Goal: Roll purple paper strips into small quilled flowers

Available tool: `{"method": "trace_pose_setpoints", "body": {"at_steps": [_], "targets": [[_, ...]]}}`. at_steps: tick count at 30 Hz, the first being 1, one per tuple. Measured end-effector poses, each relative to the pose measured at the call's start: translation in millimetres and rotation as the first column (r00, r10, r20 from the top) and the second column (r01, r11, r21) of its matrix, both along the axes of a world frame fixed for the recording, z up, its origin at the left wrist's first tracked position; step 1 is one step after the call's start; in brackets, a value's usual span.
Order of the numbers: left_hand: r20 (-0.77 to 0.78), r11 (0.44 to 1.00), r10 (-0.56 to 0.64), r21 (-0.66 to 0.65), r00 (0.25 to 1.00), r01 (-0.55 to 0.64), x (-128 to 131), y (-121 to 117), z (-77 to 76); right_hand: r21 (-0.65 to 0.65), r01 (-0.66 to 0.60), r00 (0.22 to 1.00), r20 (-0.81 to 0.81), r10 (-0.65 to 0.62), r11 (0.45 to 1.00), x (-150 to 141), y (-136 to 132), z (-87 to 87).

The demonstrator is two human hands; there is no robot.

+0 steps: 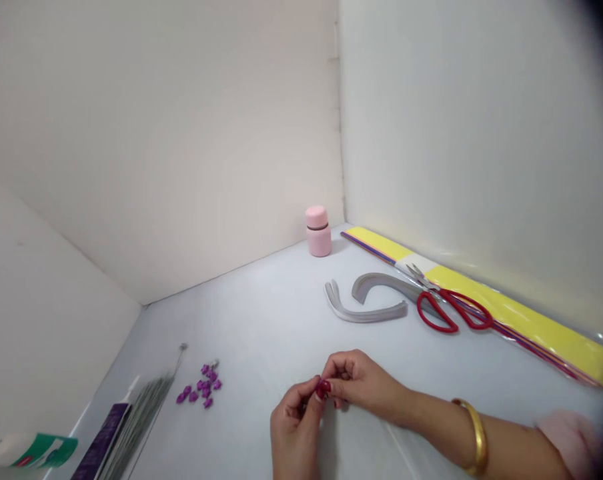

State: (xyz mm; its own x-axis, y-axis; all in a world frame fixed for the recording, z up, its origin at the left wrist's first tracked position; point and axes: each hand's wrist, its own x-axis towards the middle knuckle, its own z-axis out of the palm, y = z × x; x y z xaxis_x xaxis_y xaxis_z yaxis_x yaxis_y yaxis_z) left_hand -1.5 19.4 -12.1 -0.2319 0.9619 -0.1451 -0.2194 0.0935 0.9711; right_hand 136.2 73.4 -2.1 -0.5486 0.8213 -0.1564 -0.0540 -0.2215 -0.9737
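Observation:
My left hand point(299, 417) and my right hand point(364, 387) meet at the front of the table, fingertips pinched together. Between them shows a tiny bit of a small purple piece point(321, 383); the fingers and dark red nails hide the rest, so its shape cannot be made out. To the left of my hands lies a loose group of small purple folded stars point(206, 385). A gold bangle is on my right wrist.
Red-handled scissors point(441, 303) rest on a yellow paper pack point(511, 307) at right, beside curved bundles of grey strips point(364, 315). A pink flask point(319, 232) stands at the back. Thin wires point(141, 420), a purple tube point(101, 443) and a green-white container point(44, 451) are at left.

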Motion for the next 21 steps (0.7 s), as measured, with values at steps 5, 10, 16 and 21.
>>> {"method": "trace_pose_setpoints", "body": {"at_steps": [5, 10, 16, 21], "targets": [[0.037, 0.999, -0.035, -0.037, 0.999, 0.037, -6, -2, 2.2, 0.011, -0.003, 1.0, 0.002, 0.003, 1.0, -3, -2, 0.5], [0.038, 0.997, -0.042, -0.056, 0.998, 0.044, -7, -6, 6.9, 0.054, -0.006, 1.0, -0.007, 0.006, 0.999, -6, -5, 3.0], [0.018, 0.998, -0.053, -0.044, 0.998, 0.054, -8, -5, 10.6, 0.11, 0.011, 1.0, 0.018, -0.013, 0.994, -6, -10, -0.1], [0.017, 0.995, -0.079, -0.054, 0.997, 0.08, -9, -7, 12.8, 0.121, -0.031, 0.999, 0.025, 0.028, 0.992, -6, -13, 2.4]]}}
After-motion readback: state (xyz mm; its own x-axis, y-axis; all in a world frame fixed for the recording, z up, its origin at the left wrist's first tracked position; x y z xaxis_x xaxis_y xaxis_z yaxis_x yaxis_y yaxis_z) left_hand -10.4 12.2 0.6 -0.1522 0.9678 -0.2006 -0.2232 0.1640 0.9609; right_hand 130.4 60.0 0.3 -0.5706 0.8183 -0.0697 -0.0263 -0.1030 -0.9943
